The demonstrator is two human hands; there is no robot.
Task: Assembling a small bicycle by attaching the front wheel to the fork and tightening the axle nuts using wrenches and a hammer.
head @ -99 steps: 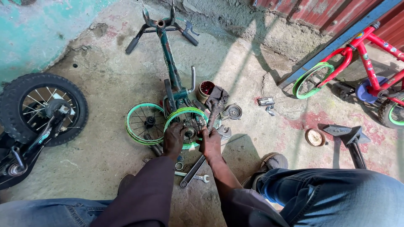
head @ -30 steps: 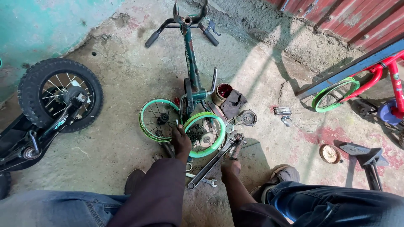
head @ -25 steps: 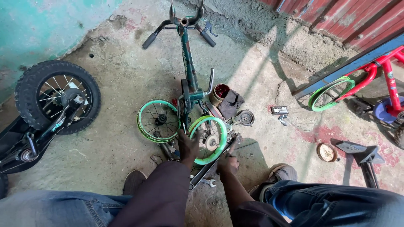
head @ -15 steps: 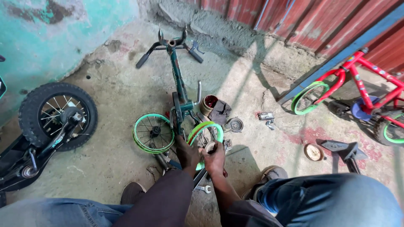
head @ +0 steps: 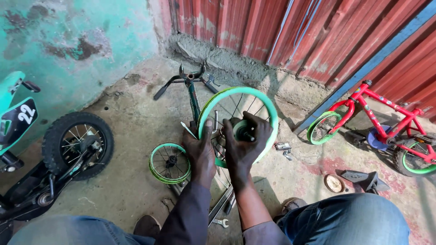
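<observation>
I hold a small spoked wheel with a green rim lifted up in front of me. My left hand grips the rim on its left side. My right hand closes around the hub and axle at the wheel's centre. Below the wheel lies a dark green child's bicycle frame upside down on the concrete, its handlebar pointing to the wall. A second green wheel sits on the frame beside my left hand.
A wrench and other tools lie on the floor between my knees. A black-tyred small bike stands at the left, a red child's bicycle at the right. A black saddle and round tin lie near my right knee.
The green wheel was low on the frame; both hands took hold of it and raised it off the floor toward me. The camera tilted up toward the red wall.
</observation>
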